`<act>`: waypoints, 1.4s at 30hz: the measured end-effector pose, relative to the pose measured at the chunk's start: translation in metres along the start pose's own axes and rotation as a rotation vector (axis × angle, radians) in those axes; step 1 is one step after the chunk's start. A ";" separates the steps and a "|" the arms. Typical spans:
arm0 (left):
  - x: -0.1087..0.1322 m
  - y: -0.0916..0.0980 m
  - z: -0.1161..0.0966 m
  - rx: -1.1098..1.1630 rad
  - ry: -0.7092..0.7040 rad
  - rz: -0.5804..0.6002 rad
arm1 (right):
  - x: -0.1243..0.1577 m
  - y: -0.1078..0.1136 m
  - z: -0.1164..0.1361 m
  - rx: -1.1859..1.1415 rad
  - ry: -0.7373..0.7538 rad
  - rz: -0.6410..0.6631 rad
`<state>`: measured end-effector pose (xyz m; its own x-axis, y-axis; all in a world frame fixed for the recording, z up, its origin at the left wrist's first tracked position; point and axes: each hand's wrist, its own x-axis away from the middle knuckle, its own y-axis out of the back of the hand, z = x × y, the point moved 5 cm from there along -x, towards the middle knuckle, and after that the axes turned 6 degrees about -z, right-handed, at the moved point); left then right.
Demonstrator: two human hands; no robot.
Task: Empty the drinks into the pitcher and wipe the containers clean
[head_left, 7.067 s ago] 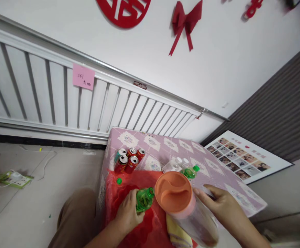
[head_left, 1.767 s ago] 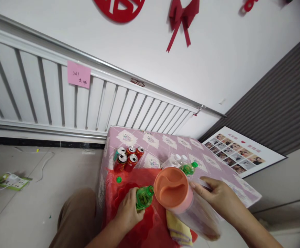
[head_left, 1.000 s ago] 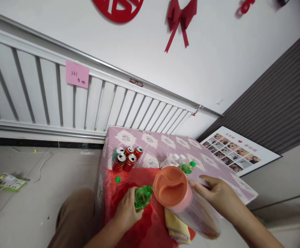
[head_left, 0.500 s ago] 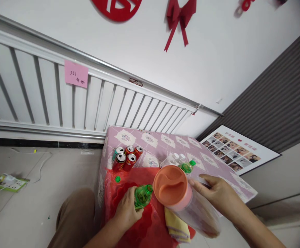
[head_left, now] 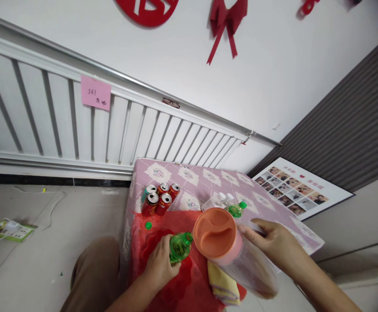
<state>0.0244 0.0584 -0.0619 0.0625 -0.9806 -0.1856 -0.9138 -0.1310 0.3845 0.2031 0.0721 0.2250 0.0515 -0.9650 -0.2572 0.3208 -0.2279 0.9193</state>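
Observation:
My left hand (head_left: 161,265) is wrapped round a green plastic bottle (head_left: 180,247), whose uncapped mouth points up and to the right. In my right hand (head_left: 275,242) is the handle of a clear pitcher (head_left: 252,268) with an orange lid (head_left: 214,234). The pitcher is tilted to the left, its lid close to the bottle's mouth; whether they touch I cannot tell. Brownish liquid lies toward the pitcher's base. A loose green cap (head_left: 148,225) rests on the red plastic sheet (head_left: 140,260) to the left of the bottle.
Several opened drink cans (head_left: 164,203) stand together on the purple patterned tablecloth (head_left: 208,177). Behind the pitcher are another green bottle (head_left: 236,210) and clear cups (head_left: 213,201). A folded yellow cloth (head_left: 223,284) lies below the pitcher. A white radiator (head_left: 127,125) runs along the wall.

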 end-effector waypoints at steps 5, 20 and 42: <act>0.000 0.000 0.001 0.002 0.010 0.009 | 0.000 0.001 0.002 0.006 0.008 0.002; 0.000 0.002 -0.002 -0.005 0.003 0.001 | 0.001 -0.003 -0.003 0.011 -0.062 0.060; -0.001 0.000 -0.002 -0.013 -0.001 0.021 | -0.001 -0.004 -0.002 -0.001 -0.061 0.068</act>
<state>0.0250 0.0595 -0.0599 0.0432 -0.9830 -0.1783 -0.9095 -0.1126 0.4002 0.2033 0.0740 0.2215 0.0158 -0.9843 -0.1757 0.3191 -0.1616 0.9339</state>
